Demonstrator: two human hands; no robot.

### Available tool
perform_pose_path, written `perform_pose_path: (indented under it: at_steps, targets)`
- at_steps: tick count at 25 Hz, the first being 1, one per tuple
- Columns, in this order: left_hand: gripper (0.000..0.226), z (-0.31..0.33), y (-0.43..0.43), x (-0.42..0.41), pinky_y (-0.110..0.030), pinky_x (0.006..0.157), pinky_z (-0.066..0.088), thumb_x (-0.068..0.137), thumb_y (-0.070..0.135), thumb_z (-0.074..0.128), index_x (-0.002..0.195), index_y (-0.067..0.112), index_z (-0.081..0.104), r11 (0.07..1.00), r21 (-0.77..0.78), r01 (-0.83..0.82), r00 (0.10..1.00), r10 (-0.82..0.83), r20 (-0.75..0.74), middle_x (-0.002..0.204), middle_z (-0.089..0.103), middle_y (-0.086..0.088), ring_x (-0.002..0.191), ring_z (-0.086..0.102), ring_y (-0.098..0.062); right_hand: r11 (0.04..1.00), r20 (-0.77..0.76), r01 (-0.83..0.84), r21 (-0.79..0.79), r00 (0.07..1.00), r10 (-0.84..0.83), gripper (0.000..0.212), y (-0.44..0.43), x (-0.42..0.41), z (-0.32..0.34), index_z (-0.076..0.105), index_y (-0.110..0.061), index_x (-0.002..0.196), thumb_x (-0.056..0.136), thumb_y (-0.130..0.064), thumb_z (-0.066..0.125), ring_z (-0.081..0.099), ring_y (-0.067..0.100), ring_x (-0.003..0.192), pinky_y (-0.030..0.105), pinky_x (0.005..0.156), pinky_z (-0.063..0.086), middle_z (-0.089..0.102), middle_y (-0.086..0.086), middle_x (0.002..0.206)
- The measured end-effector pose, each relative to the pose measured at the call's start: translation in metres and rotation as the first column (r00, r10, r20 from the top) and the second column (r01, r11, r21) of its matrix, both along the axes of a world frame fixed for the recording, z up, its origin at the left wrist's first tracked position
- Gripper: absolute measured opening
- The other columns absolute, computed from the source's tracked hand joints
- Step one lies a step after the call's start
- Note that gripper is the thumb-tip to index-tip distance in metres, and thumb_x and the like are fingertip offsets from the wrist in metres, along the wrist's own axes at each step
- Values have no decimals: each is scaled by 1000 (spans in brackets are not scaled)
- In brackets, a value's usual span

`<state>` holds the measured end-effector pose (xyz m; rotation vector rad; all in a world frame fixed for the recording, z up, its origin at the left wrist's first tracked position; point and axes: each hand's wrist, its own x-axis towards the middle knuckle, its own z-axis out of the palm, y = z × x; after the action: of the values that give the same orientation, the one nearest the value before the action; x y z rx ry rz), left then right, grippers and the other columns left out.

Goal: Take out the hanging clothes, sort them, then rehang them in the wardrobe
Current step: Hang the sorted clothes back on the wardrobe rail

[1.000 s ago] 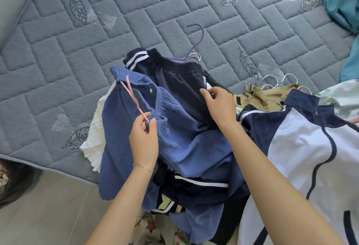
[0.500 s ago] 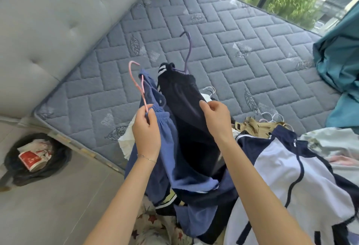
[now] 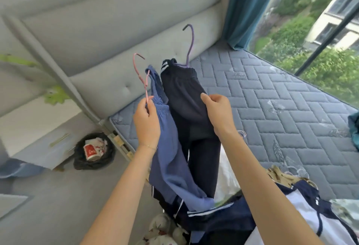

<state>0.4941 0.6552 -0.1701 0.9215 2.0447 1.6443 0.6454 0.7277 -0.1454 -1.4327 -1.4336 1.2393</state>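
Clothes (image 3: 223, 219) lie heaped at the near end of the mattress (image 3: 272, 108), closest to me: a white and navy jacket (image 3: 310, 225) on the mattress's near right corner, a khaki garment (image 3: 279, 174) just beyond it, and a star-print fabric (image 3: 161, 231) hanging off the mattress edge towards the floor (image 3: 48, 196).

Above that edge I hold two pairs up from the heap. My left hand (image 3: 146, 122) pinches the stem of the pink hanger (image 3: 138, 71) together with the gathered waistband of the blue trousers (image 3: 171, 163), thumb and fingers curled tight around both. My right hand (image 3: 217, 112) grips a fold of the dark navy trousers (image 3: 186, 97) at their side, thumb on top, fingers curled behind the cloth. These hang on the purple hanger (image 3: 191, 38), its hook standing free above the waistband. The two pairs touch each other, and their legs trail down into the heap.

Left of the mattress, on the floor, stands a black-lined bin (image 3: 94, 150) holding a red and white cup. Beside it is a pale nightstand (image 3: 38, 128). At the mattress's far left side rises the padded grey headboard (image 3: 116, 36). At its far corner hangs a teal curtain (image 3: 244, 7), and behind its far side the window (image 3: 310, 31) shows greenery and a building.
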Motion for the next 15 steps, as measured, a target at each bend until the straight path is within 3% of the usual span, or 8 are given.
perform_pose_path:
  at_steps: [3,7,9,11,15]
  targets:
    - [30,23,-33,-37,-13,66,39,103,14,37,111,1,64,992,28,-119,993,120,-21,93,64,-16,74,52,-11,992,-37,-122,14,992,122,47,-18,-47,28,21,-22,60,92,-22,54,18,14,52,27,50,15,20,-2,56]
    - [29,42,-79,-89,-29,66,38,103,18,38,104,5,63,958,56,-281,960,281,6,83,58,-21,68,51,-19,967,-60,-256,-6,965,256,47,-51,-109,48,19,-22,60,91,-20,55,17,16,54,30,54,15,19,-1,57]
    - [27,52,-107,-119,-23,59,32,102,17,40,84,7,56,928,86,-364,931,365,0,64,46,-7,59,45,-10,939,-53,-342,-11,938,341,45,-70,-144,55,18,-21,63,90,-19,54,17,21,58,33,56,15,20,1,59]
    - [33,61,-136,-147,-17,52,29,102,15,42,69,12,45,898,110,-425,902,431,-29,60,32,6,53,37,-3,910,-55,-415,-15,909,413,43,-89,-179,59,19,-21,64,89,-20,53,18,23,62,34,58,16,21,2,61]
    - [33,62,-204,-212,-19,53,28,101,17,43,81,-5,56,808,124,-576,810,584,-42,64,32,0,57,27,-6,829,-74,-560,-13,827,557,44,-140,-255,63,19,-22,62,90,-21,53,17,16,56,32,55,16,20,-1,58]
